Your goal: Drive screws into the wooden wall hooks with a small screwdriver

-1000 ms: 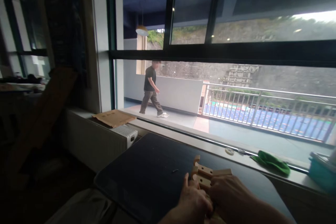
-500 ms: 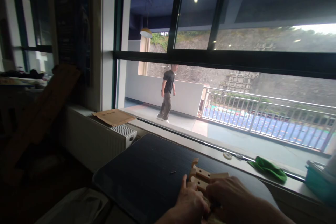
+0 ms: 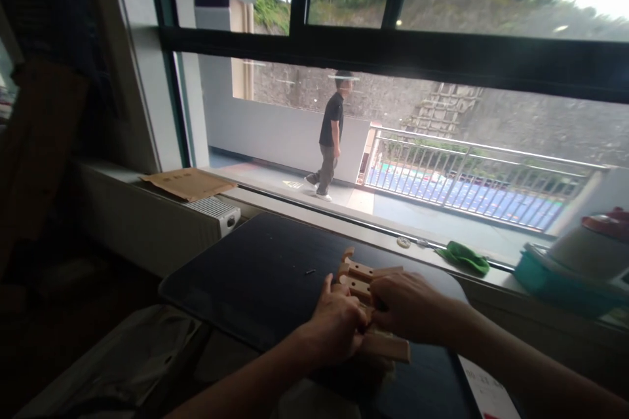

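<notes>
A pale wooden assembly (image 3: 358, 285) with drilled holes and curved ends sits near the right side of the dark tabletop (image 3: 236, 281). My left hand (image 3: 339, 326) is wrapped round its near left part, the thumb raised. Across the wood from it, my right hand (image 3: 405, 304) is closed in a fist; what its fingers hold is hidden. Below both hands a wooden bar (image 3: 387, 347) of the same colour sticks out to the right. A small dark screw-like piece (image 3: 309, 272) lies on the tabletop, left of the assembly.
On the windowsill are a roll of tape (image 3: 403, 242), a green cloth item (image 3: 462, 256) and a teal container (image 3: 545, 278). A brown envelope (image 3: 189, 183) lies on the white radiator (image 3: 211, 217). Outside the window, a person (image 3: 331, 131) walks past a railing (image 3: 472, 177).
My view has tilted down and turned a little right, so more of my forearms and the lower wooden bar show. Both hands stay at the wood. The person outside has walked rightward.
</notes>
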A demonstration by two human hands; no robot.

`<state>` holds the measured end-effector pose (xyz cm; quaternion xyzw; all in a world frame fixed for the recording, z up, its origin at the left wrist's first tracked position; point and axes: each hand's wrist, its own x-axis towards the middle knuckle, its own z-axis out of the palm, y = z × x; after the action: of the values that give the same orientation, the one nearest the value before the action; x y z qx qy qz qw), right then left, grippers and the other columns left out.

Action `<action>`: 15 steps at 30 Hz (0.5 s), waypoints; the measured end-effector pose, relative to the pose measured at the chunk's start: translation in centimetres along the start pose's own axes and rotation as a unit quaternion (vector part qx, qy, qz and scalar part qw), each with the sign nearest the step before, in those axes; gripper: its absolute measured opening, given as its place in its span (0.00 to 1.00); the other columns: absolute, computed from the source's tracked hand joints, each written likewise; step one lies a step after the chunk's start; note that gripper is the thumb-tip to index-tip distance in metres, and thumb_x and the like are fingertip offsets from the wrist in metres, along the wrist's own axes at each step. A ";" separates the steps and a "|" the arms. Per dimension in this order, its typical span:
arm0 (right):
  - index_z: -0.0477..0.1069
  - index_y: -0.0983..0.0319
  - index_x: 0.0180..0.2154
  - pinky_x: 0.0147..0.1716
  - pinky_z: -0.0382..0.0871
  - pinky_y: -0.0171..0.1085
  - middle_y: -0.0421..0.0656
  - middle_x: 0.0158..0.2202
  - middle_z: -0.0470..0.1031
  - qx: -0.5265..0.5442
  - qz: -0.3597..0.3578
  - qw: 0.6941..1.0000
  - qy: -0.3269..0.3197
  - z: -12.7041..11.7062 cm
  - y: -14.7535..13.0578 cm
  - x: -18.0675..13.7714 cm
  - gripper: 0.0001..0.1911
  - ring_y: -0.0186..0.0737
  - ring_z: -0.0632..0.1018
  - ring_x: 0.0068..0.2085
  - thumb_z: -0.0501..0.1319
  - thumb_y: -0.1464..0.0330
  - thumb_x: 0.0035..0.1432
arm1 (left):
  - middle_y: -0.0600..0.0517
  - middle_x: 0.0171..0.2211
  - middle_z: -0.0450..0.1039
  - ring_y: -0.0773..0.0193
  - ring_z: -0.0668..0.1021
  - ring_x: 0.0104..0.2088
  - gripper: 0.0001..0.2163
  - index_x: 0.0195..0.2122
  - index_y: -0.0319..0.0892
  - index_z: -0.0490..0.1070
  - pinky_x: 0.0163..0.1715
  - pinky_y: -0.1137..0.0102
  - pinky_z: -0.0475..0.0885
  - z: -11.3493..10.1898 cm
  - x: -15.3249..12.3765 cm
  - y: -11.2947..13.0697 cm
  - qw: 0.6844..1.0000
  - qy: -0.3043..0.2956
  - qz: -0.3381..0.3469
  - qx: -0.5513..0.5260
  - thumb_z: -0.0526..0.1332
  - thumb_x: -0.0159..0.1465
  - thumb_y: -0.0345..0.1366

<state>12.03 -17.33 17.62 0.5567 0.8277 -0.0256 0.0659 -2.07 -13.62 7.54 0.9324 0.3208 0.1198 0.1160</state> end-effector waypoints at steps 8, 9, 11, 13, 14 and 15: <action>0.75 0.64 0.30 0.33 0.61 0.36 0.47 0.34 0.76 -0.102 -0.053 0.990 -0.076 -1.1 -1.1 0.6 0.07 0.41 0.75 0.35 0.58 0.75 0.52 | 0.53 0.32 0.74 0.53 0.69 0.46 0.02 0.26 0.46 0.75 0.55 0.41 0.45 0.5 0.3 -0.2 1.000 0.023 0.000 -0.009 0.62 0.53 0.33; 0.75 0.65 0.29 0.32 0.60 0.35 0.46 0.33 0.76 -0.090 -0.047 0.992 -0.075 -0.9 -0.7 0.6 0.06 0.41 0.75 0.35 0.59 0.74 0.52 | 0.53 0.33 0.74 0.53 0.69 0.46 0.02 0.27 0.46 0.75 0.55 0.41 0.45 0.4 0.3 -0.2 1.000 0.016 0.000 -0.011 0.62 0.53 0.33; 0.74 0.64 0.27 0.31 0.59 0.35 0.44 0.29 0.75 -0.052 -0.035 0.996 -0.070 -0.4 0.4 0.5 0.08 0.39 0.74 0.32 0.58 0.70 0.54 | 0.53 0.33 0.75 0.52 0.69 0.47 0.03 0.28 0.46 0.75 0.55 0.41 0.44 0.1 0.3 -0.1 1.000 0.001 0.001 -0.012 0.62 0.53 0.33; 0.74 0.63 0.25 0.28 0.58 0.35 0.44 0.25 0.73 -0.011 -0.024 0.997 -0.067 0.0 1.7 0.0 0.13 0.37 0.72 0.28 0.54 0.66 0.56 | 0.53 0.34 0.75 0.51 0.69 0.48 0.04 0.29 0.46 0.76 0.55 0.40 0.43 -0.2 0.4 0.0 1.000 -0.012 -0.003 -0.013 0.61 0.54 0.32; 0.73 0.63 0.24 0.27 0.57 0.35 0.43 0.25 0.73 0.007 -0.018 0.997 -0.070 0.2 2.4 -0.6 0.15 0.36 0.71 0.27 0.53 0.64 0.57 | 0.53 0.34 0.75 0.51 0.68 0.48 0.04 0.29 0.46 0.76 0.55 0.40 0.42 -0.3 0.4 0.0 1.000 -0.017 -0.006 -0.017 0.61 0.54 0.32; 0.73 0.63 0.24 0.26 0.57 0.36 0.43 0.24 0.72 0.026 -0.009 0.997 -0.072 0.4 3.0 -1.3 0.16 0.36 0.70 0.26 0.52 0.64 0.58 | 0.53 0.35 0.75 0.51 0.68 0.49 0.04 0.30 0.46 0.76 0.56 0.40 0.41 -0.4 0.4 0.0 1.000 -0.019 -0.009 -0.021 0.61 0.55 0.33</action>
<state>15.30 -17.40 17.48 0.5472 0.8251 -0.0875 0.1106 -1.92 -13.36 8.02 0.9287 0.3246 0.1082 0.1431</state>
